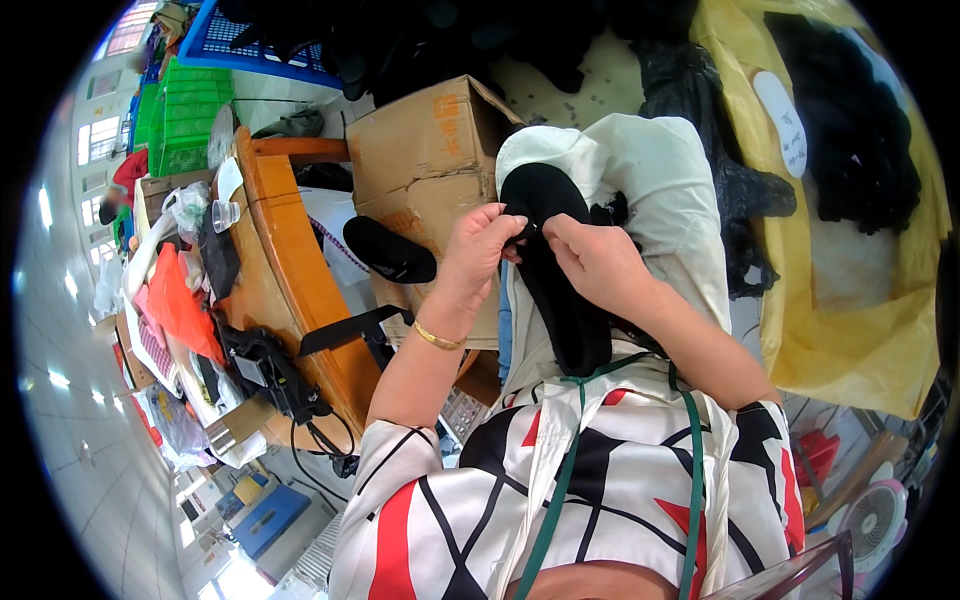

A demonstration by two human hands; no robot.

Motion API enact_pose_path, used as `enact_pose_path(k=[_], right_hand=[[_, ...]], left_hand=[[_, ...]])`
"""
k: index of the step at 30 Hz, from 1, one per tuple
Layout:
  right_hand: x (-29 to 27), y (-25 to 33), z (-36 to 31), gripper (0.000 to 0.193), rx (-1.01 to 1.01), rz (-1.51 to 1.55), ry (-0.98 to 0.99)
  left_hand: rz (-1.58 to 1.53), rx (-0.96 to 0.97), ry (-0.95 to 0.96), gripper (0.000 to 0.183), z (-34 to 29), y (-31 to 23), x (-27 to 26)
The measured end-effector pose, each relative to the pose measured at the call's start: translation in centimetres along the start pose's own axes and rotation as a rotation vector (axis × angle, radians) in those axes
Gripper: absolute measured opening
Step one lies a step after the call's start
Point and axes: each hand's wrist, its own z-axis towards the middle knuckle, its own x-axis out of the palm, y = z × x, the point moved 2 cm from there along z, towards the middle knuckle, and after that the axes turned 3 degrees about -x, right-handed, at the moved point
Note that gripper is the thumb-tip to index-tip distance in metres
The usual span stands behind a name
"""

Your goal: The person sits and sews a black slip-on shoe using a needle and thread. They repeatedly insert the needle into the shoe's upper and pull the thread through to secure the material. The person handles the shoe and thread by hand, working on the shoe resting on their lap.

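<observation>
A long black cloth shoe [566,310] lies lengthwise on my lap, over the pale cloth on my knees. My left hand [478,245] is closed in a pinch at the shoe's left edge, near its far end. Close beside it, my right hand [600,262] has thumb and forefinger pressed together over the shoe. A tiny light speck shows between the fingertips. Whatever the right fingers pinch is too small or hidden to make out. Left of my left forearm, another black shoe [390,250] rests against a cardboard box.
The cardboard box [410,150] stands ahead to the left, beside an orange wooden stool [285,270]. A yellow plastic sheet [840,350] with black pieces and a white sole-shaped piece [780,122] lies to the right. Green crates [188,120] and a blue basket [262,48] stand farther off.
</observation>
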Motion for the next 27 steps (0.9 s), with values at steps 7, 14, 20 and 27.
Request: enact_pose_path(k=[7,14,20,27], right_hand=[[-0.9,-0.2,0.5,0.009,0.014,0.133,0.051],[1.0,0.1,-0.2,0.007,0.001,0.015,-0.086],[1.5,0.7,-0.3,0.009,-0.001,-0.081,-0.123],[1.5,0.9,0.8,0.023,0.129,0.169,-0.113]], left_hand=[[0.007,0.008,0.003,0.008,0.1,0.1,0.0],[-0.046,-0.039,0.001,0.004,0.2,0.0,-0.2],[-0.150,-0.065,0.090,0.004,0.5,0.6,-0.9],[-0.118,-0.055,0.070,0.006,-0.1,0.1,-0.2]])
